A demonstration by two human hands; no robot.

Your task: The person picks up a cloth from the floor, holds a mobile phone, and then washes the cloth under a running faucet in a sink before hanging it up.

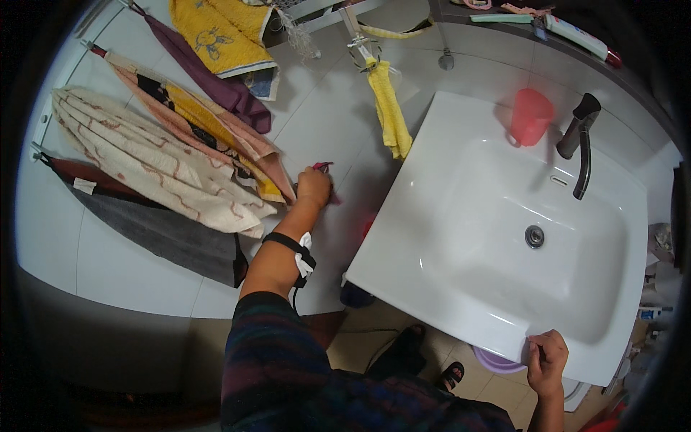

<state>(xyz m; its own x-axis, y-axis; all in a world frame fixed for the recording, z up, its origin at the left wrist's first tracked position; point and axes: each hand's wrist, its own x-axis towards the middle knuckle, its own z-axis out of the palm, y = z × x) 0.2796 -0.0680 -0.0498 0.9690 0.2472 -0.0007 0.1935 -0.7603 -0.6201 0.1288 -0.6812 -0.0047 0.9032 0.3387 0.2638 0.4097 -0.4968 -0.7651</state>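
Note:
My left hand reaches out to the white tiled wall and is closed around a small magenta cloth, of which only the edges show past the fingers. A black band with a white piece tucked under it circles my left forearm. Close beside that hand hang an orange and yellow patterned towel and a cream towel. My right hand is at the front rim of the white sink, its fingers curled in. Whether anything is between those fingers is hidden.
A dark faucet and a pink cup stand at the sink's back. Yellow cloth hangs left of the sink. Grey, purple and yellow bordered towels hang farther left. A lilac basin sits below the sink.

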